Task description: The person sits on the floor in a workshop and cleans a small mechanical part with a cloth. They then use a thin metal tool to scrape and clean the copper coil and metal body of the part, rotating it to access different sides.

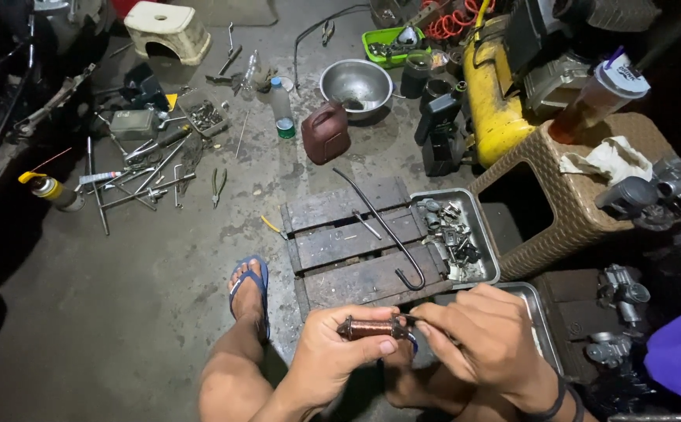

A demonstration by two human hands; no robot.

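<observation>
My left hand (333, 355) holds a small copper-wound coil (372, 327) between thumb and fingers, level in front of my knees. At the coil's right end my right hand (485, 336) pinches something small and dark; I cannot make out what it is. Both hands hover low above a dark wooden pallet (360, 242). A bent black metal rod with a hooked end (387, 230) lies across the pallet. Right of it sits a metal tray (454, 234) holding several small metal parts.
My foot in a blue sandal (251, 289) rests on the concrete floor. Hand tools (141, 176) lie scattered at left, with a spray can (51, 191). A dark red jug (326, 133), steel bowl (356, 84), yellow machine (493, 101) and wicker stool (571, 187) stand behind.
</observation>
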